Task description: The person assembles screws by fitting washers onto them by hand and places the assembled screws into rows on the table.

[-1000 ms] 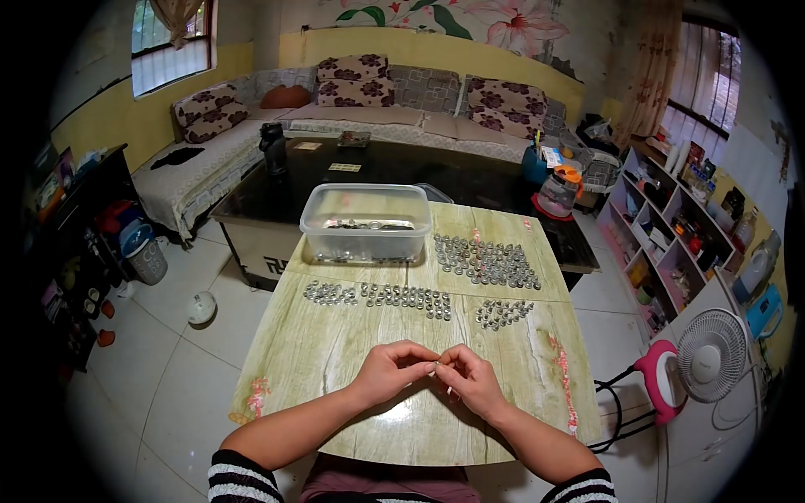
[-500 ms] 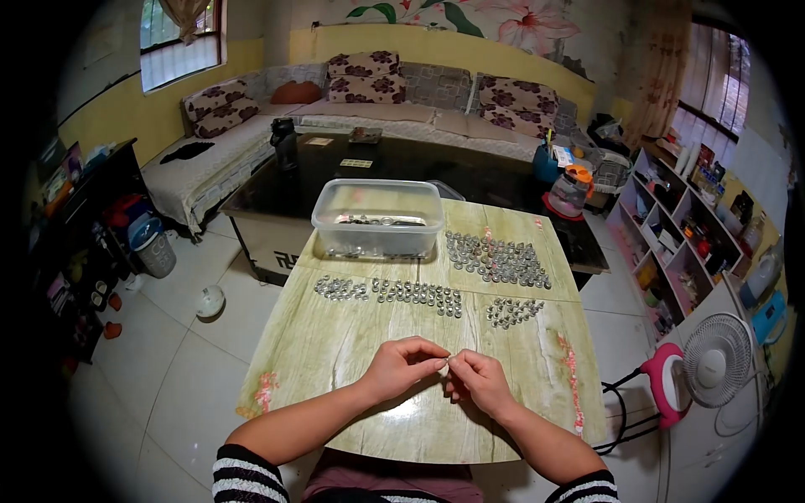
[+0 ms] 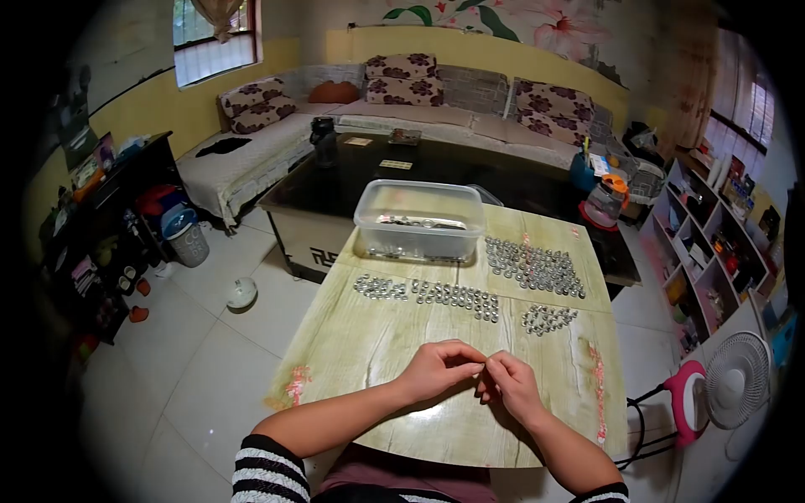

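My left hand (image 3: 438,370) and my right hand (image 3: 511,384) meet at their fingertips above the front part of the wood-patterned table (image 3: 386,335). Both are pinched closed around something too small to make out. Beyond them, small metal pieces lie in groups: a loose cluster (image 3: 380,287) on the left, rows (image 3: 455,299) in the middle, a small group (image 3: 548,319) on the right and a larger block (image 3: 534,267) behind it. A clear plastic box (image 3: 419,243) with more metal pieces inside stands at the table's back left.
Behind the table is a dark, glossy table (image 3: 360,180) with a black bottle (image 3: 323,142) and an orange-lidded jug (image 3: 606,201). A pink stool (image 3: 689,402) and a white fan (image 3: 737,379) are at the right. A sofa (image 3: 453,117) runs along the back.
The camera view has turned left, so the scene sits further right in the frame. Both hands stay together at the fingertips, with only slight finger movement.
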Available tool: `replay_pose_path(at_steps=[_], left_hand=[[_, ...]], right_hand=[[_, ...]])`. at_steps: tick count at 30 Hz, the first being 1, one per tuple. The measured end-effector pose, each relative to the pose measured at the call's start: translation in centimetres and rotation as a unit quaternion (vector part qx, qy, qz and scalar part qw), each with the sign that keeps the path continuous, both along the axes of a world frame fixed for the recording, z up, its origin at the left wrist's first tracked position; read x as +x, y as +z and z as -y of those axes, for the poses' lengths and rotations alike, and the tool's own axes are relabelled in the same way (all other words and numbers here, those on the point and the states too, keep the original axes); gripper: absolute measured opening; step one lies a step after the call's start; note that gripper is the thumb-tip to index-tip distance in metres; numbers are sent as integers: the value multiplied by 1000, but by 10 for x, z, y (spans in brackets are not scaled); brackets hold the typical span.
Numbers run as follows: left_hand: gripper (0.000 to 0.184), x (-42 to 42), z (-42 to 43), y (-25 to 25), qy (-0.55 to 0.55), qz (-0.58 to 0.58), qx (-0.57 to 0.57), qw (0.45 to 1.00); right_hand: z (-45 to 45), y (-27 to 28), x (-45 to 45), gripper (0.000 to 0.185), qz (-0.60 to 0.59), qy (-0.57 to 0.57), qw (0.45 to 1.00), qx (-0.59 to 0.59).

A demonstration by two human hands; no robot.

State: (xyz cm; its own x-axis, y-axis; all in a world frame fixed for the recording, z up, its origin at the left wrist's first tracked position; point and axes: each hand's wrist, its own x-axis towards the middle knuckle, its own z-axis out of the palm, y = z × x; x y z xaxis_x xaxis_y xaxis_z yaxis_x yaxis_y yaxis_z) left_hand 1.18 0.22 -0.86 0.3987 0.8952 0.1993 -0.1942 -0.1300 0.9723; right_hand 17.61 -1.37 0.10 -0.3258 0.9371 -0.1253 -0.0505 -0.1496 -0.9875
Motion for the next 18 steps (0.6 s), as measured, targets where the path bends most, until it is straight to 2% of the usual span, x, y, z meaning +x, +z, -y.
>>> replay_pose_path(at_steps=[5, 8, 11, 13, 15, 16, 18], left_hand=[[15, -1, 0, 0, 9, 0, -23, 1000], [15, -2, -1, 0, -36, -19, -64, 997], [15, -1, 0, -2, -35, -8, -43, 998], [14, -2, -1, 0, -37, -7, -57, 998], [13, -2, -2, 0, -30, -22, -57, 998], [13, -1, -1, -1, -30, -21, -57, 998], [14, 0, -1, -4, -34, -7, -34, 999]], right_hand=[[1, 3, -3, 18, 1, -6, 999, 41], [1, 4, -1, 18, 50, -19, 998, 42], [-1, -9, 2, 18, -9, -6, 1000, 23], [0, -4, -3, 18, 7, -36, 999, 40], [-3, -10, 1, 19, 84, -23, 986, 146], [-2, -9, 1, 19, 84, -22, 986, 145], [0, -4, 2, 17, 51, -5, 998, 38]])
